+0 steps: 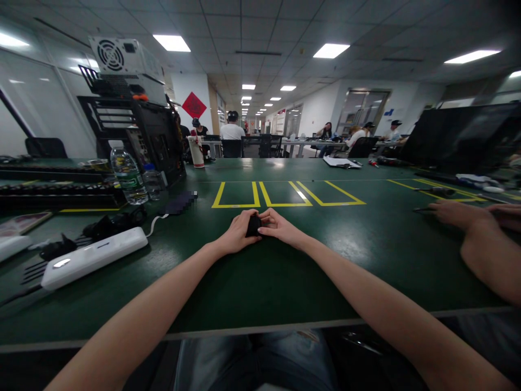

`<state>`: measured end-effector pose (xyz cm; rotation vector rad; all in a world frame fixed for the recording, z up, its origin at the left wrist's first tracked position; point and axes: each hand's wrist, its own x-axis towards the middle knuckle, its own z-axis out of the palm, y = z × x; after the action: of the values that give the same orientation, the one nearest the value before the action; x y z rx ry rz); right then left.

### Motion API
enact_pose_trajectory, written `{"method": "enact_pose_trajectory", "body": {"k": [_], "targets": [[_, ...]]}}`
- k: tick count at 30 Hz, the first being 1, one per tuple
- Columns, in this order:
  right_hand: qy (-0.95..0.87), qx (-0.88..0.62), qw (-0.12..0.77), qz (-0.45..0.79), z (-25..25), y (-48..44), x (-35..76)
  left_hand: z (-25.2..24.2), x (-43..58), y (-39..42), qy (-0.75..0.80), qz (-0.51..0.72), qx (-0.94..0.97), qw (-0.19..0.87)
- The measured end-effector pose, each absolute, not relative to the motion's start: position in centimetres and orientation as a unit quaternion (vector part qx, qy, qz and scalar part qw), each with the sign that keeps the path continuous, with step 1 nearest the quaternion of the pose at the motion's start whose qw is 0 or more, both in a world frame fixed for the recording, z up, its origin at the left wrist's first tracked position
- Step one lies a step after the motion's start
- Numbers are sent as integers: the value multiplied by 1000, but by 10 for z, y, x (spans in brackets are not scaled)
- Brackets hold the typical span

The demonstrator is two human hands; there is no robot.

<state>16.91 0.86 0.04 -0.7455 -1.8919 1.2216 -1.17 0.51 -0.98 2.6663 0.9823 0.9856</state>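
Both my arms reach forward over the green table (260, 282). My left hand (236, 232) and my right hand (277, 224) meet at the table's middle, fingers curled around a small black object (254, 225) held between them. The object is mostly hidden by my fingers, so I cannot tell its shape. Just beyond my hands, yellow tape outlines (280, 194) mark three boxes on the table.
A white power strip (91, 257) with black cables lies at the left. Water bottles (128, 175) and a black rack (134, 130) with a white unit on top stand at the back left. Another person's forearm and hand (476, 231) rest on the table at right. Seated people work farther back.
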Motion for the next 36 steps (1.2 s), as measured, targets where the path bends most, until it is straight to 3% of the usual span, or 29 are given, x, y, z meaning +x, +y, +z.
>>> {"method": "enact_pose_trajectory", "body": {"k": [23,28,36], "targets": [[-705,-326,397,489,-5,13,164,-6,-11,2,333,327,881,82],[-692,-356,370,508,-6,17,164,-6,-11,2,336,321,881,85],[-717,-301,366,511,4,6,167,-9,-10,4,334,329,880,79]]}}
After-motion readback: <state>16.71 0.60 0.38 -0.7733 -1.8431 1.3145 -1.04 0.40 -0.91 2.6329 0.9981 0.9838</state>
